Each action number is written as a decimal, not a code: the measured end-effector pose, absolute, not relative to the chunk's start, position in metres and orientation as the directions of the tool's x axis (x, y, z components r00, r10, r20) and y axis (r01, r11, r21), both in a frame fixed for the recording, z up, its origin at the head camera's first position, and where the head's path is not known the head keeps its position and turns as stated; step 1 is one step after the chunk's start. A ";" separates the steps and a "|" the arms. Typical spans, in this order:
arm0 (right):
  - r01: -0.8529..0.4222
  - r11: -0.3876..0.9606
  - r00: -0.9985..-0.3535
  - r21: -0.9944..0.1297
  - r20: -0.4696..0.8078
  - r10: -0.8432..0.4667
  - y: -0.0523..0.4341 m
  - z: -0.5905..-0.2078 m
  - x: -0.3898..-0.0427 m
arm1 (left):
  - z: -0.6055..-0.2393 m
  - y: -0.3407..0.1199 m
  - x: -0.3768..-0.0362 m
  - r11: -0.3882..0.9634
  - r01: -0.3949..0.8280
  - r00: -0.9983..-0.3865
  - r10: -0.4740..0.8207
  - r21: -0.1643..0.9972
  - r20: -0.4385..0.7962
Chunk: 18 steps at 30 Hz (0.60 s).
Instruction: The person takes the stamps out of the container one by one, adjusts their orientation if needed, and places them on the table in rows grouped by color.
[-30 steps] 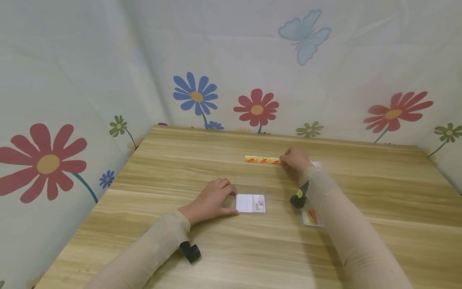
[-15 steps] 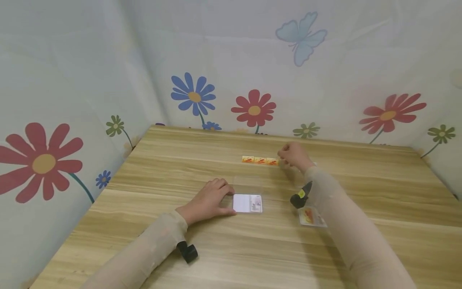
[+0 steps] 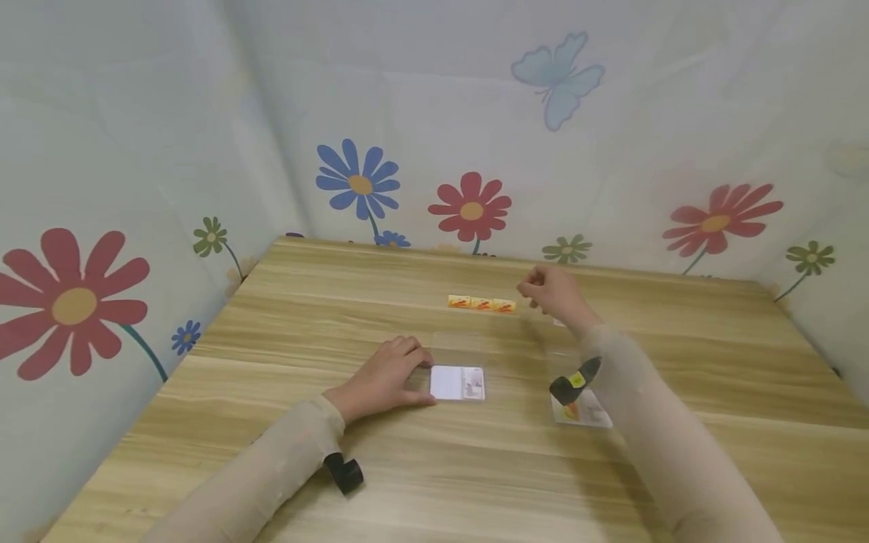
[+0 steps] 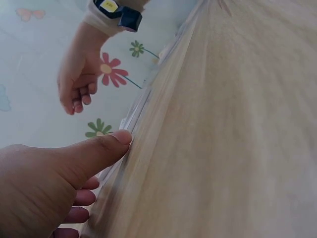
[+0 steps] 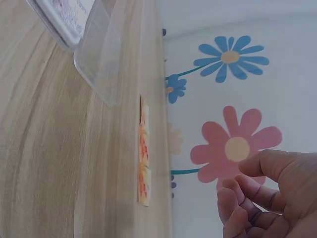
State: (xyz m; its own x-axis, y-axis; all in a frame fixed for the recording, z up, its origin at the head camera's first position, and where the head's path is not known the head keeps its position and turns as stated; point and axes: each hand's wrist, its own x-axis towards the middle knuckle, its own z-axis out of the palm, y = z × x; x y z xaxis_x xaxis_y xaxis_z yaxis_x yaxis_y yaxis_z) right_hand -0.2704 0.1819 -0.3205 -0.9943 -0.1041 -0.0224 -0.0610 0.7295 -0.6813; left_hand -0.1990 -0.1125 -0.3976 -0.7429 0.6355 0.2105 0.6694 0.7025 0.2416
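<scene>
My left hand [image 3: 379,381] rests on the table and holds the left side of a small clear plastic case [image 3: 445,383], thumb at the near corner and fingers at the far one. White cards with a greyish print lie in it, and its transparent lid [image 5: 101,59] is folded back flat. Three small yellow-orange picture cards [image 3: 482,304] lie in a row beyond it. Just right of that row, my right hand [image 3: 555,294] is in the air with loosely bent fingers. The right wrist view shows nothing between its thumb [image 5: 267,163] and fingers.
A second clear case [image 3: 589,413] with an orange picture sits on the right, partly covered by the right wrist's black camera [image 3: 570,388]. A pale edge [image 3: 558,323] shows under the right hand. Behind the wooden table [image 3: 326,294] hangs a flower-print cloth [image 3: 421,113].
My right hand has lifted off the right end of the card row and drawn slightly away from it, uncovering the third card. My left hand stays at the case. The head view has shifted slightly.
</scene>
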 end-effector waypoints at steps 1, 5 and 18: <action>-0.064 0.725 -0.994 -0.686 -0.020 -0.107 0.182 -0.320 -0.268 | -0.398 -0.112 -0.199 0.703 0.670 -0.742 0.636 0.240 0.211; -0.083 0.713 -0.993 -0.696 0.001 -0.114 0.181 -0.314 -0.258 | -0.397 -0.113 -0.198 0.698 0.674 -0.739 0.638 0.241 0.216; -0.203 0.681 -0.979 -0.704 0.130 -0.158 0.177 -0.299 -0.231 | -0.399 -0.113 -0.199 0.698 0.679 -0.734 0.642 0.227 0.222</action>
State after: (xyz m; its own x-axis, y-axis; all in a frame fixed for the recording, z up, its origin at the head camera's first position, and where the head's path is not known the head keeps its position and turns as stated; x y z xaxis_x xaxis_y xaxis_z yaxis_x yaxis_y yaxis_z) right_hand -0.2313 0.1767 -0.2987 -0.9789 -0.1576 0.1299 -0.2030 0.6805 -0.7041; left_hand -0.1990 -0.1126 -0.3986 -0.7337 0.6421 0.2223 0.6794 0.6977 0.2270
